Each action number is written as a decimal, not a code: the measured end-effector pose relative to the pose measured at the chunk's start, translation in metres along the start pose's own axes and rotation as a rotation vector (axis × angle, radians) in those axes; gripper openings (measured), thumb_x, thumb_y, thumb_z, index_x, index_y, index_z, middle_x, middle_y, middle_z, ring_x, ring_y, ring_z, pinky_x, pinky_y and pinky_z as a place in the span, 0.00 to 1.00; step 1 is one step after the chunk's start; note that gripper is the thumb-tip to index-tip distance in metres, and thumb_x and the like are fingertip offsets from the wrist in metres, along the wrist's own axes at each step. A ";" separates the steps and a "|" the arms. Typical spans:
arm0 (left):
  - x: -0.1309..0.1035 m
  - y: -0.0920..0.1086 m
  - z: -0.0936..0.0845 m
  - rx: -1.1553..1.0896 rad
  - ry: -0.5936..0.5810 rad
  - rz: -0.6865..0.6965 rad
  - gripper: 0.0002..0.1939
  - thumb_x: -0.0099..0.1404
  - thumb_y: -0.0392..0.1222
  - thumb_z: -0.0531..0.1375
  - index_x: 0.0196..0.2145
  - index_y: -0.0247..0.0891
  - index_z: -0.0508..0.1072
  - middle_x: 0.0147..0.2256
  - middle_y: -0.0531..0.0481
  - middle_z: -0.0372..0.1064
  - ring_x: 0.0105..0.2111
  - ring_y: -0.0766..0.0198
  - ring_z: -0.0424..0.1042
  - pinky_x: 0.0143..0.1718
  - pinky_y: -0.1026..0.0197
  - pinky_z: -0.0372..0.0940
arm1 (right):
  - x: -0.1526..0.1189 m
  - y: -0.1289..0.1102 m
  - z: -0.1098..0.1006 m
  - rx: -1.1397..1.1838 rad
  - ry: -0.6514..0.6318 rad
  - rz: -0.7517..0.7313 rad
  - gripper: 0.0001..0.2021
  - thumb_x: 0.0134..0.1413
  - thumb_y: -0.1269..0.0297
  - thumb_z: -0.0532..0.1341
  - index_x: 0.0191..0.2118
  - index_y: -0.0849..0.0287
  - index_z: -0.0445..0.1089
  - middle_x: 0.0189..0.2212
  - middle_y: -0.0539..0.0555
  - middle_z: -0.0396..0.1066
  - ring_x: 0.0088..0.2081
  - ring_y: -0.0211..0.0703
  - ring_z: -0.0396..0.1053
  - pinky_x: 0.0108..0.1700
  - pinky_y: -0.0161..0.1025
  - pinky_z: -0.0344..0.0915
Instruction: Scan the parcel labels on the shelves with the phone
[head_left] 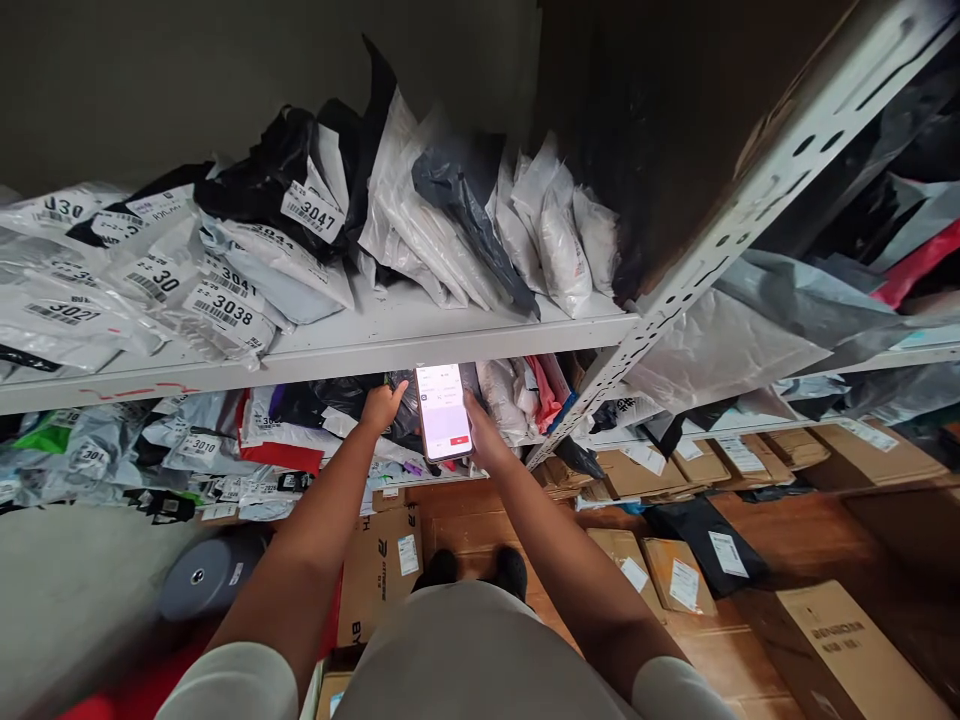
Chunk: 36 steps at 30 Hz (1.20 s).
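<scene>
A lit smartphone [442,420] stands upright in my right hand [486,432], whose fingers wrap its right edge and lower back. Its screen is pale, with a red button near the bottom. To the left of the phone, my left hand [384,408] is closed, thumb uppermost, on the edge of a black plastic parcel [407,412]. Its other fingers are mostly hidden, and the phone covers part of the parcel. Both hands are just below the front edge of the upper shelf [450,345], by the packed lower level.
Labelled plastic mailers [225,305] crowd the upper shelf, and more parcels [202,450] fill the level below. A slotted metal post [675,265] slants up on the right. Cardboard boxes [847,650] and a black parcel [712,550] lie right; a grey round container [214,575] stands left.
</scene>
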<state>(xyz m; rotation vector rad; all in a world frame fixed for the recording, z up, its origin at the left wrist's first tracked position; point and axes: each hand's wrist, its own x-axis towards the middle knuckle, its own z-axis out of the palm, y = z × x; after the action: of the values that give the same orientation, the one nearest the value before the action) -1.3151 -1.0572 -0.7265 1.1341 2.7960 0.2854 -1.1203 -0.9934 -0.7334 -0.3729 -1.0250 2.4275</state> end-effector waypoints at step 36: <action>0.004 -0.005 0.008 -0.033 0.017 0.002 0.24 0.72 0.46 0.48 0.33 0.32 0.80 0.39 0.35 0.78 0.44 0.53 0.76 0.42 0.62 0.65 | -0.017 -0.018 0.004 -0.029 -0.213 0.025 0.30 0.36 0.72 0.72 0.47 0.49 0.63 0.48 0.50 0.77 0.49 0.52 0.76 0.55 0.52 0.69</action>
<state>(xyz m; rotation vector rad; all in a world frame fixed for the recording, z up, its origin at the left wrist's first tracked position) -1.3200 -1.0574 -0.7352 1.1332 2.7937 0.3423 -1.1021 -0.9939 -0.7162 -0.1383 -1.1513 2.5182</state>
